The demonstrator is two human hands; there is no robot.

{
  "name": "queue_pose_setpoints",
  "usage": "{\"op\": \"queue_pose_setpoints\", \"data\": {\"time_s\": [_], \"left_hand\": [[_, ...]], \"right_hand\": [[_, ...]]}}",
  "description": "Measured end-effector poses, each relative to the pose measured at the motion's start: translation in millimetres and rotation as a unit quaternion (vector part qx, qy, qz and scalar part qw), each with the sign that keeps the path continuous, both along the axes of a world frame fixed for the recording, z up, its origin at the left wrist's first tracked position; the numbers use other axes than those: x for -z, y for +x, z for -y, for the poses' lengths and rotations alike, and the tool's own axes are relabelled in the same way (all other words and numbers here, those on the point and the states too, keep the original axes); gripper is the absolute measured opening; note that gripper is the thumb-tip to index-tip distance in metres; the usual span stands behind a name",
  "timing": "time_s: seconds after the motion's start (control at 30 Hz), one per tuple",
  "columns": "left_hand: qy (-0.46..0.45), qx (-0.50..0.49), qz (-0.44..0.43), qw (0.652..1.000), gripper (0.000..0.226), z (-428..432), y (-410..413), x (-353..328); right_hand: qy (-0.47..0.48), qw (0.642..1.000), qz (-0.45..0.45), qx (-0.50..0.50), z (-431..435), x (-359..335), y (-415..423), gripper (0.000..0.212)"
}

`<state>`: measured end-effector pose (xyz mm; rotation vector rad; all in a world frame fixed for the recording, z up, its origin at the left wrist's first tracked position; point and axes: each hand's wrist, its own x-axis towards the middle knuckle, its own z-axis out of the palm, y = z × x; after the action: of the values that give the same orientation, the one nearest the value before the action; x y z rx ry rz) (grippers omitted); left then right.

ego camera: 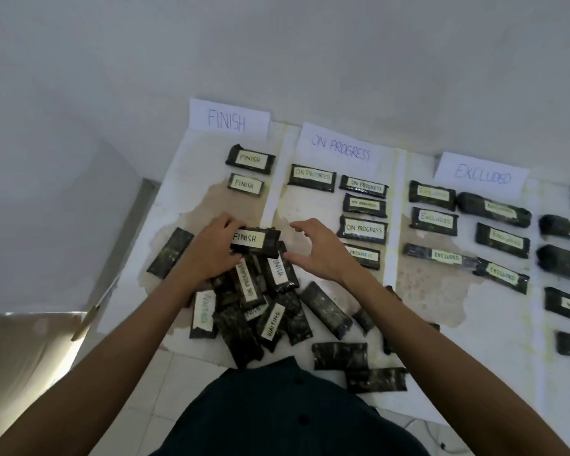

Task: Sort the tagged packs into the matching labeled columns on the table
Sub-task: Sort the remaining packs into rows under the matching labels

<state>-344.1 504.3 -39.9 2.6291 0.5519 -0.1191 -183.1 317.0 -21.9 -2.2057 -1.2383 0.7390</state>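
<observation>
Dim, flat indoor light, soft focus (wide-angle bending at edges), bright glare lower left

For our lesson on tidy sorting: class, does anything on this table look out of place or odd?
Yes. One dark pack lies slanted at the left edge of the table, apart from the pile, no tag showing. Also, brown patches stain its top. The left hand holds a FINISH pack.
</observation>
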Motion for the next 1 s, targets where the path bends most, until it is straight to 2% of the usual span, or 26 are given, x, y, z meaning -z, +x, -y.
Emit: {"op": "queue_pose_setpoints", "data": {"time_s": [0.13,0.23,0.43,0.53,0.67,1.0], "left_hand": [[0.013,-0.025,-0.009,1.0,0.061,-51.5,-1.8,2.5],[0.059,-0.017,-0.018,0.998,0.058,-88.8,1.4,10.2],[0.091,-0.05,-0.033,0.994,0.065,-156.3,22.3,30.2],[0.082,-0.07,-0.03,0.994,0.065,-188.0,36.4,41.7],[0.065,-0.084,-0.012,0.994,0.063,-218.9,59.3,57.0],[0.001,-0.089,-0.001,0.996,0.063,-258.2,85.9,81.3]], "right_hand": [[-0.017,1.0,0.002,0.006,-42.7,6.0,1.6,0.059],[-0.03,0.999,0.003,0.011,-72.0,11.2,4.8,0.058],[-0.031,0.999,0.021,-0.005,-122.9,39.1,11.6,0.051],[-0.028,0.995,0.092,0.0,-144.9,55.6,16.3,0.046],[-0.003,0.981,0.187,0.054,-158.6,77.2,25.5,0.043],[-0.006,0.979,0.192,0.066,-150.1,110.0,29.2,0.046]]}}
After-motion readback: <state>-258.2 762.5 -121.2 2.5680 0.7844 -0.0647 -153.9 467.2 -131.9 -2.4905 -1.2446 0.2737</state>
